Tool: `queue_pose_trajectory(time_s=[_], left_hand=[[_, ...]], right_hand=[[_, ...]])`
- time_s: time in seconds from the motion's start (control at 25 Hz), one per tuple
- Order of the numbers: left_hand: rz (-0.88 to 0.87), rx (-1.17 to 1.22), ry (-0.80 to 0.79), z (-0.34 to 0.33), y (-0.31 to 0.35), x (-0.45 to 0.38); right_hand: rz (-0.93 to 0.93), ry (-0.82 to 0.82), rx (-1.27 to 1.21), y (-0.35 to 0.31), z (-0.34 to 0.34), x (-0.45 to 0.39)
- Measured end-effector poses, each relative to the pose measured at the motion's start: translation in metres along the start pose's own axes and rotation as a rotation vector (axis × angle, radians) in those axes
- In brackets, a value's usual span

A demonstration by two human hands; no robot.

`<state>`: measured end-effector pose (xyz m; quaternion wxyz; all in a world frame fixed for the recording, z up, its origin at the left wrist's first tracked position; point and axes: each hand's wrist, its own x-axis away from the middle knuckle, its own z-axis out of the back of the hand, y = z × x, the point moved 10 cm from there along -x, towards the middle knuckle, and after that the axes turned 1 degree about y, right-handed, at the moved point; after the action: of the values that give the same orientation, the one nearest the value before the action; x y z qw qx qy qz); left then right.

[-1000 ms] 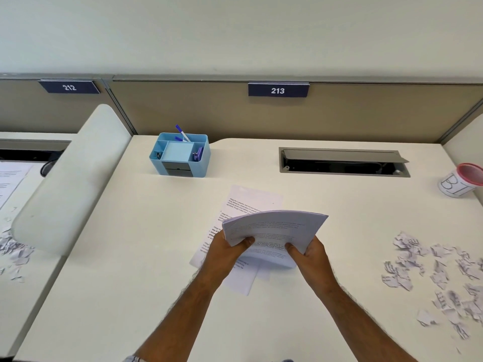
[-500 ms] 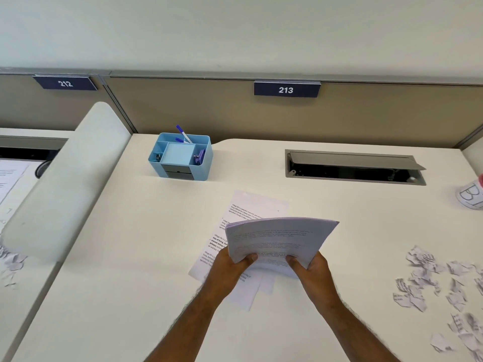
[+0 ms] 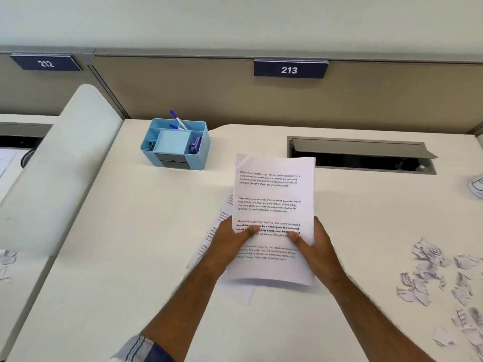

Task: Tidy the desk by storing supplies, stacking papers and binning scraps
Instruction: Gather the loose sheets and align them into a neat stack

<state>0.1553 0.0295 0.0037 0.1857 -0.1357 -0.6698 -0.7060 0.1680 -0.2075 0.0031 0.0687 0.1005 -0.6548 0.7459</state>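
Both hands hold a neat stack of white printed paper sheets (image 3: 274, 205) in the middle of the cream-white desk top (image 3: 130, 257), the printed side facing up toward the camera. The left hand (image 3: 230, 244) grips the stack's left edge with its thumb pressed across the text, and the right hand (image 3: 313, 246) grips the right edge the same way, thumb on top and fingers hidden beneath the sheets. Under the stack, a few loose white printed sheets (image 3: 209, 246) lie skewed on the desk, jutting out to the left and below. At the back left of the desk stands a light blue plastic desk organiser (image 3: 177, 145) with several compartments; two blue-capped pens (image 3: 179, 121) lean out of its rear section. To the right of the stack, near the back, an open grey cable hatch (image 3: 360, 155) is set into the desk. A scatter of torn white paper scraps (image 3: 439, 280) lies well apart from the hands along the right side. A white cup (image 3: 477, 185) with dark lettering shows partly at the right edge. On the beige partition behind hangs a dark blue number plate reading 213 (image 3: 290, 69).
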Motion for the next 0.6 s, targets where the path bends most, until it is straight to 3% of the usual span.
queue_pose_trajectory(time_s=[0.2,0.32,0.48,0.6], left_hand=[[0.053,-0.071,-0.061,-0.012,-0.022,-0.017],[0.096,-0.185,0.039,0.005,-0.037,-0.027],[0.005,-0.653,0.352,0.057,-0.037,-0.033],[0.131,-0.940,0.382,0.076,-0.049,-0.032]], right_hand=[[-0.060,0.040,-0.027,0.023,0.011,0.001],[-0.100,0.094,-0.036,0.039,0.024,0.008],[-0.140,0.129,-0.037,0.055,0.040,0.017],[-0.147,0.156,-0.037,0.061,0.051,0.024]])
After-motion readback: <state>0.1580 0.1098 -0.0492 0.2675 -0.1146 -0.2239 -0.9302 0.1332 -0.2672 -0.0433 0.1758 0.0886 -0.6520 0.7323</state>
